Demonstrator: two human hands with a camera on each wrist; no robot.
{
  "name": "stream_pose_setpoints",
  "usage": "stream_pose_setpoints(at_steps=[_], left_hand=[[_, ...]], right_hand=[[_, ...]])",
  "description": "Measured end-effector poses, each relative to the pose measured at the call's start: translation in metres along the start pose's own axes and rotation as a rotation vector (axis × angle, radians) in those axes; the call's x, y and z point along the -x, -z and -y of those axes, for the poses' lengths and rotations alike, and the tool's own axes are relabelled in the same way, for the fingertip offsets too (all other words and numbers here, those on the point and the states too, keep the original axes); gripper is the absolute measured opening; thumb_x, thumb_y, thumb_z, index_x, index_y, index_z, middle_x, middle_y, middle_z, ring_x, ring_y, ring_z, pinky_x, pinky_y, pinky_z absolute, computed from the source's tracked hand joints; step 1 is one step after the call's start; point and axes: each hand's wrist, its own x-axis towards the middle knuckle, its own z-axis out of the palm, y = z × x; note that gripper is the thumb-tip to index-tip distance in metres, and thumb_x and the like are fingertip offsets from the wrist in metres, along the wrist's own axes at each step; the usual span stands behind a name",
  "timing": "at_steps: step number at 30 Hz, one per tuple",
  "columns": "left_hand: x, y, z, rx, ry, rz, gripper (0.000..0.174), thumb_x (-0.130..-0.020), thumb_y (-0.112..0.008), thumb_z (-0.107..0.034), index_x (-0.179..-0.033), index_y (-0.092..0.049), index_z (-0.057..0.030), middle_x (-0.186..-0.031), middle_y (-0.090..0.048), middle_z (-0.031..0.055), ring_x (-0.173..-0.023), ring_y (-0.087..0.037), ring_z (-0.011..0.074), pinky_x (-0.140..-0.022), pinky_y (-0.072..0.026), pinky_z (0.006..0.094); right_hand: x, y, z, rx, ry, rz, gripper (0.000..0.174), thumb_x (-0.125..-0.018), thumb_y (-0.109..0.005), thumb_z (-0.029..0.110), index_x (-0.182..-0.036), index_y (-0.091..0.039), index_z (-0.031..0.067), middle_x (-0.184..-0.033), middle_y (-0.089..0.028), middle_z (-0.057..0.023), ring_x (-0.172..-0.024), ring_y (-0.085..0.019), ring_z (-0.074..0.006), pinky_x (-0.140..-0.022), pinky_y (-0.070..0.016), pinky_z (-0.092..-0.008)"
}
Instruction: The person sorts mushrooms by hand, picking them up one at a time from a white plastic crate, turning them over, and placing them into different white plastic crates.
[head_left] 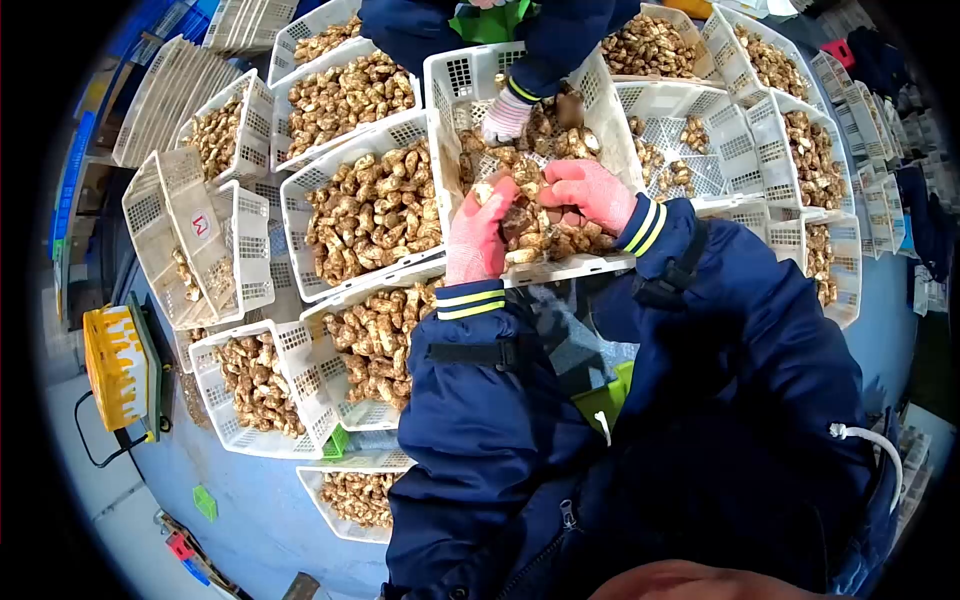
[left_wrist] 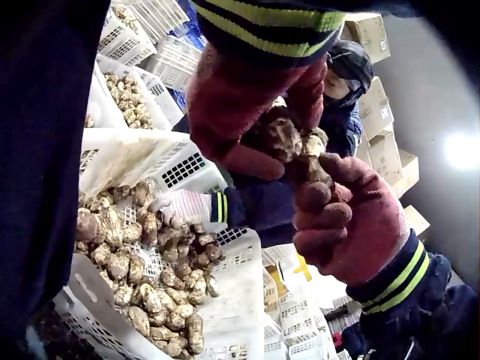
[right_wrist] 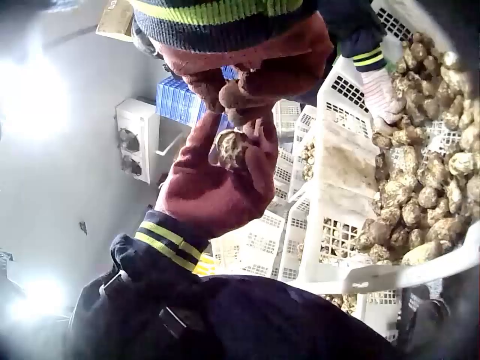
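Mushrooms (head_left: pixel 370 210) heaped in a white crate (head_left: pixel 293 220) at 9 o'clock; knobbly and soil-smeared, probably light and fairly firm, but easy to bruise or snap. Further right, at 7 o'clock in the middle crate (head_left: pixel 605 110), left hand (head_left: pixel 474 238) raised over the near edge, fingers curled round a dark mushroom (left_wrist: pixel 282 139). Best taken by the thick stem, with soft pads and little squeeze; cap likely the weaker part, loose dirt likely a little slippery.

Near 11 o'clock in the same crate, another person's striped glove (head_left: pixel 505 117), reaching down among the heap. Just right of the dark mushroom in the left wrist view, a paler mushroom (left_wrist: pixel 313 142), set between both hands; whether separate or joined to the dark one, impossible to tell. At 4 o'clock, right hand (head_left: pixel 592 193) pinching the paler mushroom, fingers bent inward towards 9 o'clock, forearm coming in from 5 o'clock. Hands close together, fingertips nearly meeting, both wrists above the heap; exact contact between fingertips hidden.
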Motion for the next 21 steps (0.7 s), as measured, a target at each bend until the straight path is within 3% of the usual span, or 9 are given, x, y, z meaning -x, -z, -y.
stream_pose_setpoints(at_steps=[3,7,8,9,12,15,17,19,21], left_hand=[[-0.004,0.002,0.01,0.117,0.091,0.165,0.036,-0.081,-0.058,-0.022,-0.112,-0.049,-0.0056,-0.097,-0.055,0.006,-0.082,-0.056,0.0163,-0.068,-0.0481,0.032],[0.002,0.004,0.01,0.192,0.007,0.101,0.028,-0.078,-0.063,-0.013,-0.103,-0.054,-0.0052,-0.094,-0.058,0.0047,-0.081,-0.057,0.0156,-0.07,-0.0477,0.0309],[0.005,0.006,0.009,0.191,0.011,0.1,0.028,-0.078,-0.063,-0.013,-0.103,-0.054,-0.0052,-0.094,-0.058,0.0047,-0.081,-0.057,0.0156,-0.07,-0.0477,0.0309],[0.006,0.007,0.008,0.256,0.007,0.063,0.028,-0.078,-0.06,-0.011,-0.104,-0.053,-0.0035,-0.094,-0.059,0.0064,-0.08,-0.058,0.0159,-0.066,-0.0487,0.0303],[0.023,0.014,-0.019,0.292,0.1,-0.013,0.025,-0.081,-0.056,-0.014,-0.102,-0.052,-0.0017,-0.09,-0.059,0.0075,-0.076,-0.058,0.0165,-0.062,-0.0492,0.0289],[0.06,0.025,-0.049,0.052,0.118,0.136,0.028,-0.083,-0.055,-0.022,-0.101,-0.054,-0.0013,-0.086,-0.059,0.0051,-0.076,-0.057,0.0144,-0.062,-0.0477,0.0253],[0.067,0.038,-0.067,-0.097,0.273,0.052,0.028,-0.083,-0.055,-0.025,-0.106,-0.053,-0.0095,-0.095,-0.059,0.0035,-0.085,-0.055,0.0144,-0.067,-0.0458,0.0281],[0.03,0.079,-0.075,0.192,0.209,-0.011,0.031,-0.083,-0.054,-0.023,-0.107,-0.053,-0.0032,-0.096,-0.058,0.0093,-0.085,-0.058,0.0187,-0.069,-0.0496,0.0302],[-0.003,0.101,-0.127,0.42,-0.085,-0.021,0.046,-0.083,-0.053,-0.025,-0.117,-0.041,0.0033,-0.112,-0.049,0.0212,-0.108,-0.046,0.0349,-0.094,-0.0385,0.0427]], right_hand=[[-0.002,-0.005,0.005,0.386,0.08,-0.133,0.017,-0.076,-0.053,0.015,-0.084,-0.051,0.0006,-0.062,-0.047,-0.0005,-0.053,-0.046,-0.0071,-0.046,-0.036,-0.0224],[0.005,-0.005,0.014,0.326,-0.033,0.129,0.038,-0.076,-0.059,0.022,-0.103,-0.05,-0.0028,-0.071,-0.055,-0.0024,-0.058,-0.049,-0.0081,-0.048,-0.0409,-0.0238],[-0.002,0.0,0.014,0.529,0.007,0.144,0.044,-0.077,-0.059,0.023,-0.112,-0.048,-0.0015,-0.075,-0.057,-0.0011,-0.061,-0.051,-0.0071,-0.049,-0.0414,-0.0222],[-0.002,0.005,0.014,0.252,-0.067,0.163,0.043,-0.078,-0.058,0.024,-0.113,-0.049,0.001,-0.079,-0.059,-0.0018,-0.065,-0.054,-0.0074,-0.051,-0.0438,-0.0217],[-0.021,0.039,0.013,0.329,0.123,0.039,0.032,-0.081,-0.054,0.022,-0.107,-0.056,0.004,-0.082,-0.06,-0.0048,-0.065,-0.056,-0.0097,-0.056,-0.0457,-0.0235],[-0.053,0.071,-0.008,0.967,0.006,0.001,0.033,-0.075,-0.053,0.032,-0.095,-0.062,0.007,-0.085,-0.062,-0.0088,-0.069,-0.059,-0.0179,-0.063,-0.0469,-0.0301],[-0.082,0.081,-0.047,1.293,-0.176,0.116,0.035,-0.07,-0.053,0.034,-0.089,-0.063,0.0062,-0.086,-0.062,-0.014,-0.076,-0.059,-0.0242,-0.068,-0.0466,-0.0345],[-0.096,0.077,-0.075,1.561,-0.184,0.246,0.035,-0.071,-0.053,0.035,-0.095,-0.062,0.0119,-0.088,-0.063,-0.0109,-0.078,-0.06,-0.0253,-0.073,-0.0458,-0.036],[-0.112,0.061,-0.094,1.753,-0.246,0.338,0.036,-0.068,-0.055,0.035,-0.094,-0.062,0.0103,-0.089,-0.063,-0.0111,-0.088,-0.059,-0.0254,-0.077,-0.0462,-0.0339]])
